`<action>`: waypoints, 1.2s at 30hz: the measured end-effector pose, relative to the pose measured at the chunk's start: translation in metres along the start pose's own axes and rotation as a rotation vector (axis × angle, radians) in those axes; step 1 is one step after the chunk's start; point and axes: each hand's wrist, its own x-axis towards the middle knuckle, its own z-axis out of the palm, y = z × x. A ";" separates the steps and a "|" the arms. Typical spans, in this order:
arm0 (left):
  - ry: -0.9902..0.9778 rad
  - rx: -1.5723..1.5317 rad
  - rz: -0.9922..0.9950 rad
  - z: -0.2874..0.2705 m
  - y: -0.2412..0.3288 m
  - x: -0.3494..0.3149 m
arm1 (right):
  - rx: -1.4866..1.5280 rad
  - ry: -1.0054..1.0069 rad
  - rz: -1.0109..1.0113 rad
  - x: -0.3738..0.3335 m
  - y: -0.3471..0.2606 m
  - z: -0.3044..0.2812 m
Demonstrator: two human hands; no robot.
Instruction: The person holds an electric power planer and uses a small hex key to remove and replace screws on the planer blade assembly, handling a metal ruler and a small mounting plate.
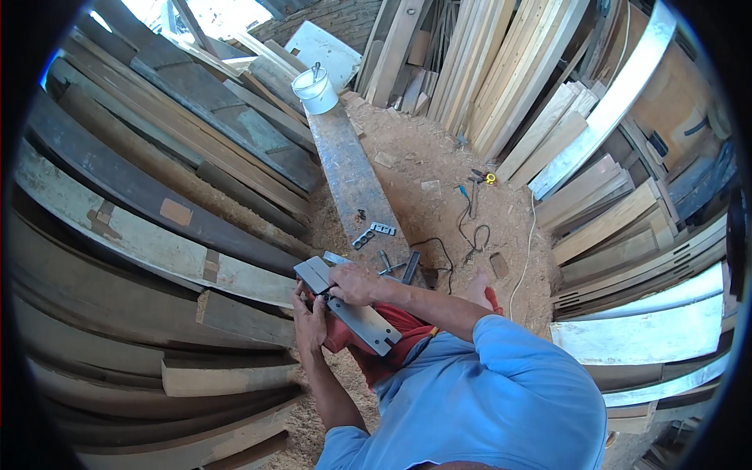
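Note:
An electric hand planer with a red body lies sole up across my lap, its two flat metal sole plates facing me. My left hand grips its side near the gap between the plates, thumb at the gap. Over that same gap my right hand is bent down with its fingers drawn together; whatever small part they hold or press is hidden. On the plank in front lie two small metal pieces, a T-shaped metal tool and a dark rectangular bar.
A long worn plank runs away from me to a white bucket. Stacked boards crowd the left; more timber leans behind and right. On the sawdust floor lie cables and a yellow tape measure.

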 end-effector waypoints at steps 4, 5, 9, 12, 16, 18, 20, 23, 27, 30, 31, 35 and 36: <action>0.016 0.004 0.011 0.004 0.009 -0.003 | -0.004 -0.020 -0.039 0.000 0.001 -0.001; 0.022 -0.001 0.027 0.004 0.011 -0.004 | 0.013 -0.009 -0.039 -0.001 0.001 -0.001; -0.007 -0.025 0.008 0.006 0.018 -0.003 | -0.026 -0.021 0.032 -0.002 0.002 -0.002; 0.011 0.029 0.047 0.001 0.003 -0.001 | 0.012 0.000 -0.033 -0.002 0.000 -0.003; 0.000 0.013 0.019 0.002 0.001 0.001 | -0.017 -0.011 -0.027 -0.005 0.000 -0.007; 0.010 0.039 0.030 0.000 -0.003 0.002 | -0.062 -0.051 0.038 -0.003 -0.006 -0.008; -0.010 -0.003 -0.005 0.003 0.007 0.001 | -0.048 -0.044 0.023 -0.004 -0.003 -0.008; -0.025 -0.012 -0.015 0.002 0.005 0.002 | -0.005 0.004 -0.058 -0.005 0.001 -0.006; 0.010 0.031 -0.004 0.002 0.001 0.001 | -0.065 -0.050 0.024 -0.001 -0.006 -0.012; 0.008 0.071 0.006 0.000 0.005 0.000 | 0.005 -0.001 -0.056 -0.005 -0.007 -0.012; 0.003 0.065 -0.009 0.001 0.008 -0.001 | 0.038 0.036 -0.098 -0.006 -0.006 -0.013; 0.007 0.046 -0.025 0.002 0.012 -0.002 | -0.064 -0.050 0.013 -0.005 -0.005 -0.015; 0.012 0.044 -0.019 0.002 0.011 -0.002 | -0.051 -0.040 0.007 -0.005 -0.007 -0.013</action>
